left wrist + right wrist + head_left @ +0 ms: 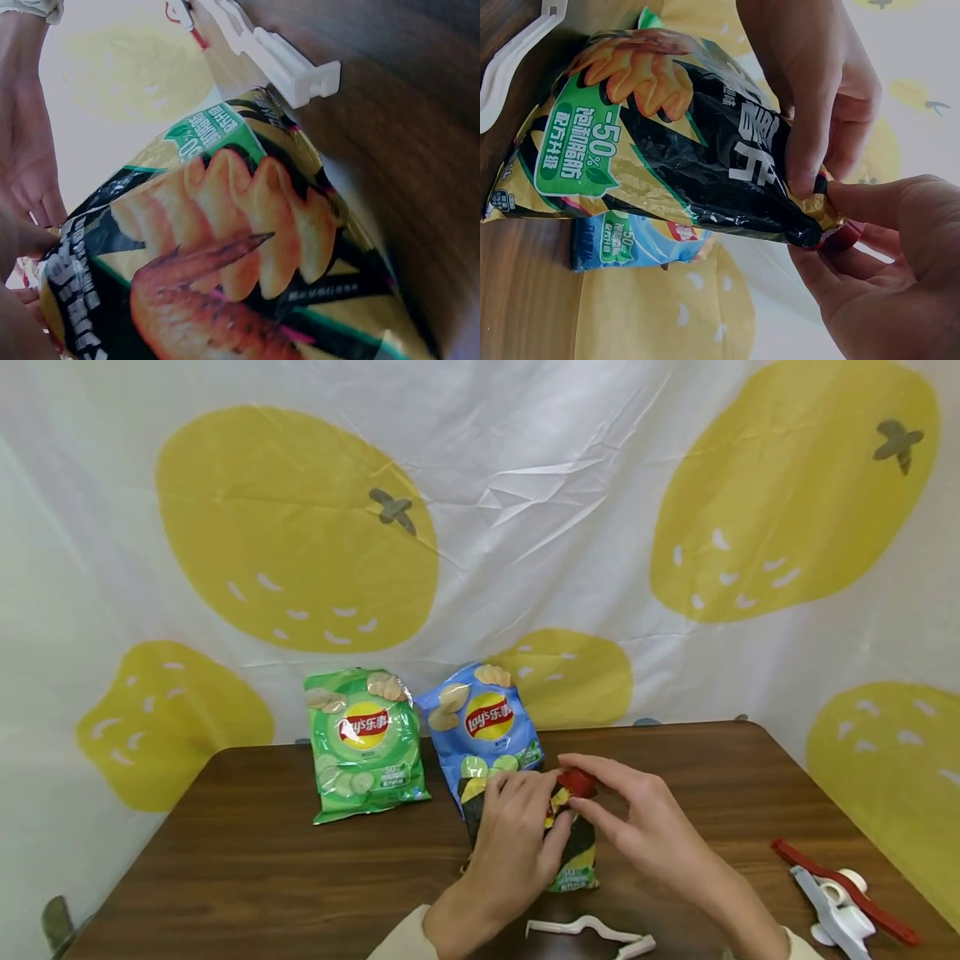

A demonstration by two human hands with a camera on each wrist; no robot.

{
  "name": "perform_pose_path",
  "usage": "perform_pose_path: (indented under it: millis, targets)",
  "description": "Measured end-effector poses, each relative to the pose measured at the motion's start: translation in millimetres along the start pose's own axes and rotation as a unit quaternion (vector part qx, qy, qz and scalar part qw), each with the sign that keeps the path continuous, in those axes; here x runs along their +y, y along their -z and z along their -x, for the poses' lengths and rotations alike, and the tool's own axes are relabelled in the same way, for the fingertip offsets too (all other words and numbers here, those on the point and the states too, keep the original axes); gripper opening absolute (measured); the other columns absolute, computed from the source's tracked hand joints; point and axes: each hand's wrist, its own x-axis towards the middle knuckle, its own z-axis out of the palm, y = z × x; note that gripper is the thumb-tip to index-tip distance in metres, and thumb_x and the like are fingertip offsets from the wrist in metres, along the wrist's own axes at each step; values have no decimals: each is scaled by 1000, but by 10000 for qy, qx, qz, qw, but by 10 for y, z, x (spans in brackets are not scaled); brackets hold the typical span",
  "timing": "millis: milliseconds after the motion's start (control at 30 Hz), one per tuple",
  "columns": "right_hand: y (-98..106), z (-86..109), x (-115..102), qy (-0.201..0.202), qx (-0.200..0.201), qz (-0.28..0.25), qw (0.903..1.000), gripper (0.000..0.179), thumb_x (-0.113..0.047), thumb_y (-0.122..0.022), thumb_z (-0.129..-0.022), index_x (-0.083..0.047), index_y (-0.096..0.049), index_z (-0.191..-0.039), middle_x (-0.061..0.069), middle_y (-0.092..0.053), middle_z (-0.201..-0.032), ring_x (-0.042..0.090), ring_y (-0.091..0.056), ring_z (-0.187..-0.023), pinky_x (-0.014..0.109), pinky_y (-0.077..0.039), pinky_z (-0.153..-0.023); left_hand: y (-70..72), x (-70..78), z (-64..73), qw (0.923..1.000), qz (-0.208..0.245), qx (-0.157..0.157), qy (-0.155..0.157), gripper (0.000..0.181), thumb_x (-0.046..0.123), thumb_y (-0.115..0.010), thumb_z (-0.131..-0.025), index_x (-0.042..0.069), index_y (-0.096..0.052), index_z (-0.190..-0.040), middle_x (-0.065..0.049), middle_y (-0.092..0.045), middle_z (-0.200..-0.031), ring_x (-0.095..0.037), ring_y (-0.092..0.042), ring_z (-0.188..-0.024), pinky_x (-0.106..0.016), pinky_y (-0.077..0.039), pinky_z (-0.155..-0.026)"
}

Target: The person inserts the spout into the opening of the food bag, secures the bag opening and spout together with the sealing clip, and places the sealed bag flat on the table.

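Observation:
A black-and-gold bag of chips (682,150) is held up over the table, its front printed with a chicken wing and wavy chips in the left wrist view. My left hand (513,835) pinches its upper edge, thumb on the front and fingers behind. At the bag's top corner, my right hand (645,818) pinches a crumpled end between thumb and fingers. A shiny red piece (845,235) shows there, partly hidden by the right fingers. Close in front of the bag lies an opened white bag clip (588,928).
A green chip bag (367,752) and a blue chip bag (487,718) stand at the back, the blue one partly behind the black bag. On the right of the brown table (300,877) lie a red clip (847,889), a grey clip (828,910) and white pieces. A lemon-print curtain (480,568) hangs behind.

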Motion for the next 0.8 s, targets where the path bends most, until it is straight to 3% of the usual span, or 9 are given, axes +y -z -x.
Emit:
perform_pose_path:
  millis: [133,333,633,800]
  targets:
    - [-21,8,-16,-168,-110,-48,9998,49,-1,-74,-88,-13,-62,-134,-2,-66,-126,12,-65,-109,25,-54,-86,-16,-14,9,9995,219,221,22,27,13,-71,-89,4,-68,-115,-2,-72,-101,-14,-62,-95,-37,-40,-90]
    - [-16,3,-29,-174,-184,26,9997,49,-4,-71,-91,-12,-59,-138,-1,-65,-129,13,-64,-112,24,-53,-89,-10,-35,2,9978,482,449,17,37,12,-75,-85,5,-66,-120,-3,-71,-106,-14,-62,-93,-36,-41,-90]
    - [-20,3,-88,158,-216,445,9986,51,-1,-67,-93,-7,-53,-141,1,-64,-129,11,-63,-108,29,-54,-85,15,-60,-5,9968,670,433,-19,39,14,-76,-84,8,-65,-121,0,-72,-107,-12,-63,-92,-34,-41,-90]
    - [8,-3,-122,-32,-252,542,9982,54,-7,-66,-96,-11,-47,-146,-3,-63,-125,8,-62,-102,30,-54,-81,31,-85,-25,9962,796,350,-15,35,13,-75,-85,9,-66,-119,0,-72,-105,-13,-64,-94,-33,-41,-86]
